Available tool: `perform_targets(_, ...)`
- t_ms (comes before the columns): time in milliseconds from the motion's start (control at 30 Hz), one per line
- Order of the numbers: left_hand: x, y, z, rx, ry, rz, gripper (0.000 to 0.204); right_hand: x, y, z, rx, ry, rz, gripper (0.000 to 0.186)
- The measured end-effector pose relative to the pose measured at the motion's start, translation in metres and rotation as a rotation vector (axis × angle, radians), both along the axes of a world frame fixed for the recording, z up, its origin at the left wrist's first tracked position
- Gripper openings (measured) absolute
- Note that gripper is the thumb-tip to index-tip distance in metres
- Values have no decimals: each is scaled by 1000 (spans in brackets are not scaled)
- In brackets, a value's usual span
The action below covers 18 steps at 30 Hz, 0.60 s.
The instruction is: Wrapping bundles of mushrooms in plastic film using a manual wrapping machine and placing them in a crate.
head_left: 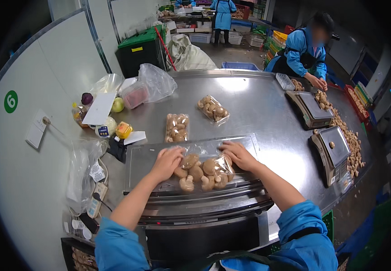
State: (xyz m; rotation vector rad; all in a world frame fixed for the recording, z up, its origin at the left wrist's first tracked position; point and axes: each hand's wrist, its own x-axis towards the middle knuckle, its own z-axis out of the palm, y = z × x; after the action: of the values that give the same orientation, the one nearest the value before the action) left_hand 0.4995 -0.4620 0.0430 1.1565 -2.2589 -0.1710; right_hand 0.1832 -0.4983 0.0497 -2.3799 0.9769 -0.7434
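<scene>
Both my hands are at the wrapping machine, at the two sides of a group of brown mushrooms. Clear plastic film shines over and behind the mushrooms, mostly on the right. My left hand has its fingers curled onto the film at the left. On the right, my right hand bends its fingers over the film's other side. Whether a tray lies under the mushrooms is hard to see. Just beyond the machine lie a wrapped mushroom pack and another wrapped pack.
Two scales stand at the right beside a heap of loose mushrooms. A co-worker in blue handles mushrooms at the far right. Plastic bags, produce and a power strip crowd the left, by the wall.
</scene>
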Motion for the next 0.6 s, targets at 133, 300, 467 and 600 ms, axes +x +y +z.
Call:
perform_targets(133, 11, 59, 26, 669, 275, -100, 25, -4, 70, 30, 378, -91, -135, 30)
perform_targets(300, 5, 97, 43, 797, 497, -26, 33, -13, 100, 37, 468, -170, -185, 34)
perform_targets(467, -11, 168, 86, 1077, 771, 60, 32, -33, 165, 75, 742, -367, -170, 39)
perform_targets(600, -27, 225, 15, 1422, 781, 300, 33, -34, 220, 27, 1078, -73, -348, 41)
